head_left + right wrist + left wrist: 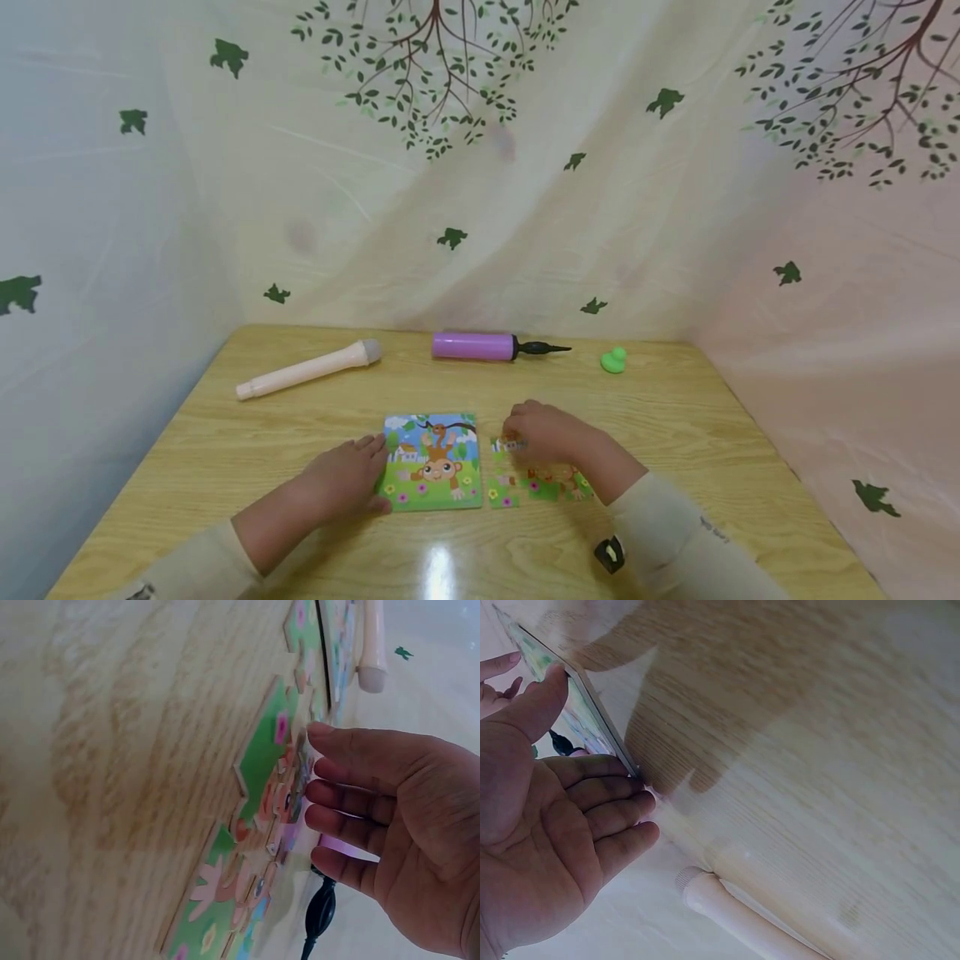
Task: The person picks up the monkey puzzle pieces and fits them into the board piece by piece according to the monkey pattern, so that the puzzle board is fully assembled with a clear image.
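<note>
A square picture board with a hanging monkey lies flat on the table. My left hand rests along its left edge; in the left wrist view the thumb and the nearly straight fingers touch the board's edge. Right of the board lie several loose jigsaw pieces showing parts of a like monkey scene. Over their far left part is my right hand, its fingers bent downward. In the right wrist view the thumb tip and fingertips are close to the jigsaw pieces; whether one is pinched is hidden.
At the back left lies a pale pink stick with a grey end. A purple hand pump with a black nozzle lies at the back middle, a green rubber duck to its right. A patterned curtain borders the wooden table.
</note>
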`<state>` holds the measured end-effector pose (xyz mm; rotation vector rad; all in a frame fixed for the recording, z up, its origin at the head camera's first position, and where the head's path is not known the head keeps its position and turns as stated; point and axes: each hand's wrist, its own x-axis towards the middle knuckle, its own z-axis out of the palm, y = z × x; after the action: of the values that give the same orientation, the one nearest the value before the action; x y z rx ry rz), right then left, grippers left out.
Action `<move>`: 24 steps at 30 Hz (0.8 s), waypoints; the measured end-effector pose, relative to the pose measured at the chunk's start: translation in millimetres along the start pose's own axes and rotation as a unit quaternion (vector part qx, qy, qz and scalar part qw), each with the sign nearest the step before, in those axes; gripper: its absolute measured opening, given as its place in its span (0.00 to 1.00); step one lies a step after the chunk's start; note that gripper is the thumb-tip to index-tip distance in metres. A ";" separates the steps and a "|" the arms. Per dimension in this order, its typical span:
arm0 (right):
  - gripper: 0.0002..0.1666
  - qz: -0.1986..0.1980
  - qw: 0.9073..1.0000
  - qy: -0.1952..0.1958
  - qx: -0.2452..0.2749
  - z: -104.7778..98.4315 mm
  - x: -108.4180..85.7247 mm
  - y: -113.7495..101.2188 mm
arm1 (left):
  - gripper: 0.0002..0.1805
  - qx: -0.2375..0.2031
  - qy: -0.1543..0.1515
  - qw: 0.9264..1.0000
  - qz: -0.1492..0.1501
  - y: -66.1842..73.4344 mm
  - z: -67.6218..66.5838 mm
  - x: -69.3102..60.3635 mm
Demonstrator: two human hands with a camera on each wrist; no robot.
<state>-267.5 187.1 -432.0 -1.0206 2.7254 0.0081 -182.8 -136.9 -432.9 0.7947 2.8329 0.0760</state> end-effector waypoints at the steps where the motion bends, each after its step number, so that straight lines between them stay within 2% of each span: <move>1: 0.16 -0.001 1.000 0.001 0.000 0.8 0.2 -0.5 | 0.46 -0.001 0.000 1.000 0.000 0.0 0.0 -0.3; 9: 0.13 -0.006 1.000 0.008 -0.026 2.1 2.3 -2.7 | 0.46 0.003 -0.004 1.000 -0.003 -0.2 -0.4 -0.9; 16: 0.15 0.003 0.999 0.002 -0.034 2.1 5.1 -3.0 | 0.46 0.002 -0.001 1.000 -0.003 -1.6 1.1 0.2; 19: 0.13 -0.002 0.999 0.019 -0.038 2.1 7.0 -0.9 | 0.46 -0.006 -0.002 1.000 -0.004 -1.9 0.9 0.6; 24: 0.13 -0.042 0.996 0.065 -0.045 -2.1 11.3 -2.8 | 0.46 -0.010 -0.009 1.000 -0.009 -2.7 -1.1 -0.1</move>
<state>-274.3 177.5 -432.2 -1.1989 2.8184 0.0538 -184.2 -139.3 -432.1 0.7631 2.8178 0.0944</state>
